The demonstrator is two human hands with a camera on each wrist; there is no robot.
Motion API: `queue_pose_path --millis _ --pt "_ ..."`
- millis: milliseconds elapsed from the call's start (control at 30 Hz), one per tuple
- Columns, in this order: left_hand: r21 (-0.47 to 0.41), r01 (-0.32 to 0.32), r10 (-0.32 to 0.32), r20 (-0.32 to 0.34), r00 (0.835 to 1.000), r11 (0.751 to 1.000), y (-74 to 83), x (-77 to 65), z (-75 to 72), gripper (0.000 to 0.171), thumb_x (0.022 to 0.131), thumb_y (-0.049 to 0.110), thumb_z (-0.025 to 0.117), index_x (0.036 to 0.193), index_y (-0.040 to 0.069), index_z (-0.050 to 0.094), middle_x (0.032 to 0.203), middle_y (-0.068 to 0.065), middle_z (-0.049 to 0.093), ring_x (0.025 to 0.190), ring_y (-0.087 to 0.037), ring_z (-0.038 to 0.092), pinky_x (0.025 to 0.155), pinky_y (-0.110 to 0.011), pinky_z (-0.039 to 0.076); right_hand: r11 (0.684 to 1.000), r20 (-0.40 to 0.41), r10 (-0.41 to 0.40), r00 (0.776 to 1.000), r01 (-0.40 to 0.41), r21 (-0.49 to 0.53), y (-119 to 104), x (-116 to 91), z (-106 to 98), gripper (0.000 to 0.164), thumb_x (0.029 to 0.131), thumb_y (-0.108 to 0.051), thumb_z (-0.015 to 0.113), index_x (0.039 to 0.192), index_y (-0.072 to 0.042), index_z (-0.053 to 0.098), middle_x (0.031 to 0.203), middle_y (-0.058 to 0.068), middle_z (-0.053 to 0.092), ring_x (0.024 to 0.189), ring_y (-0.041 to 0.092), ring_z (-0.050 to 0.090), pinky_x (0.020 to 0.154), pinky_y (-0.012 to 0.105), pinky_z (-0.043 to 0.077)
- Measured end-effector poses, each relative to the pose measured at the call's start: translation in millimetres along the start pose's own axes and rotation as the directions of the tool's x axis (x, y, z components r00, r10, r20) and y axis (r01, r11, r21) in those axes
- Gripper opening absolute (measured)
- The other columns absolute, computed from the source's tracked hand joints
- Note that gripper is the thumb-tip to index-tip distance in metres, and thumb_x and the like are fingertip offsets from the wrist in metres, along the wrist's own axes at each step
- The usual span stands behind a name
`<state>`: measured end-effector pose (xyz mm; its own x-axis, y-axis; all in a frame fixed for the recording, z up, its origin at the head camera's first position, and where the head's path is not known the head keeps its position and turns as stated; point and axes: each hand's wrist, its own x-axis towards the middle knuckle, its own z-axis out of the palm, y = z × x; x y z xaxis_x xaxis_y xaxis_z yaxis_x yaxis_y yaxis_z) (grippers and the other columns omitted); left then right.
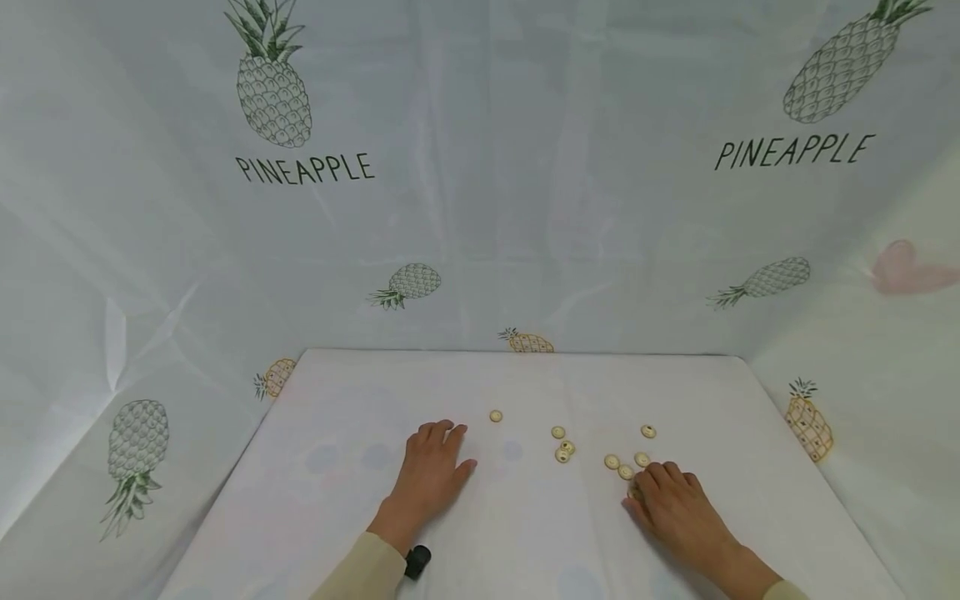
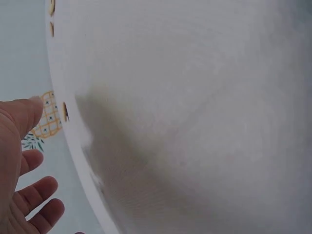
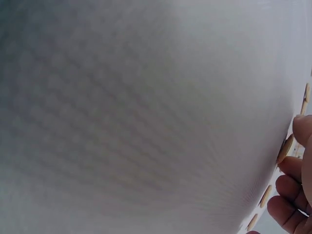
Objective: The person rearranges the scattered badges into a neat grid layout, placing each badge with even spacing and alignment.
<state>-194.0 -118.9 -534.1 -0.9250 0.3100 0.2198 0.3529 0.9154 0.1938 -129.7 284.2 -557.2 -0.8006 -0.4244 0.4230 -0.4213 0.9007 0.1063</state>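
Observation:
Several small round pale-wood discs, some with a dark mark in the middle, lie on the white-covered table. My right hand (image 1: 678, 508), at the right, has curled fingers and pinches one wooden disc (image 3: 286, 148) between thumb and index finger. In the head view that disc is mostly hidden by the hand. Just beyond the fingertips lie a second disc (image 1: 626, 472) and a third disc (image 1: 642, 459). My left hand (image 1: 431, 471) is held over the table with its fingers relaxed and spread, holding nothing. Nearest to it is a lone disc (image 1: 496, 416).
Mid-table, a group of discs (image 1: 562, 456) lies close together, two touching. Another disc (image 1: 648, 431) is farther back on the right. A pineapple-print curtain (image 1: 510, 208) stands behind the table (image 1: 360, 375) and at both sides. At the left cuff is a black device (image 1: 417, 562).

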Motion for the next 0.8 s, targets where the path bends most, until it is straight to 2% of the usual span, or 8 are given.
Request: queue_pose_path --millis 133,233,433,633,800 --pt "0.006 0.0 0.0 0.003 1.0 1.0 -0.1 -0.9 0.7 0.057 0.099 0.043 0.073 0.143 0.012 0.059 0.139 -0.012 0.059 0.132 -0.036 0.051 0.108 -0.056 0.043 1.0 0.003 -0.016 1.0 0.016 -0.005 0 0 2 0.036 0.08 -0.033 0.09 0.097 -0.015 0.064 0.093 -0.004 0.059 0.084 0.015 0.052 0.068 0.038 0.046" --pt "0.012 0.004 -0.004 0.009 1.0 1.0 -0.9 -1.2 0.1 0.056 0.1 0.044 0.072 0.144 0.012 0.059 0.138 -0.011 0.059 0.131 -0.035 0.052 0.108 -0.056 0.044 0.999 -0.005 -0.02 1.0 0.02 0.029 0 1 0 0.035 0.079 -0.027 0.092 0.1 -0.017 0.066 0.098 -0.006 0.061 0.087 0.014 0.052 0.071 0.038 0.047" --pt "-0.015 -0.002 0.002 0.01 1.0 1.0 0.5 4.0 -4.7 0.054 0.1 0.041 0.072 0.143 0.011 0.059 0.137 -0.011 0.059 0.13 -0.036 0.051 0.107 -0.056 0.043 0.995 0.016 0.047 0.999 -0.049 0.087 2 3 -9 0.029 0.082 -0.026 0.087 0.101 -0.016 0.068 0.101 -0.004 0.064 0.091 0.017 0.055 0.075 0.043 0.048" --pt "-0.016 -0.003 0.004 0.029 1.0 1.0 1.7 21.6 0.7 0.052 0.1 0.041 0.072 0.143 0.012 0.06 0.138 -0.011 0.06 0.129 -0.035 0.051 0.106 -0.056 0.044 0.995 0.062 0.073 0.995 -0.077 0.061 4 1 -8 0.027 0.084 -0.03 0.087 0.096 -0.018 0.067 0.096 -0.006 0.062 0.088 0.015 0.053 0.074 0.041 0.046" --pt "-0.001 0.008 -0.008 0.05 0.999 1.0 6.4 39.2 4.0 0.049 0.102 0.039 0.071 0.142 0.013 0.062 0.137 -0.01 0.062 0.128 -0.033 0.052 0.105 -0.055 0.046 0.998 0.016 0.036 0.999 -0.037 0.051 2 2 -5 0.029 0.08 -0.029 0.091 0.094 -0.018 0.067 0.095 -0.007 0.063 0.087 0.014 0.054 0.072 0.039 0.045"
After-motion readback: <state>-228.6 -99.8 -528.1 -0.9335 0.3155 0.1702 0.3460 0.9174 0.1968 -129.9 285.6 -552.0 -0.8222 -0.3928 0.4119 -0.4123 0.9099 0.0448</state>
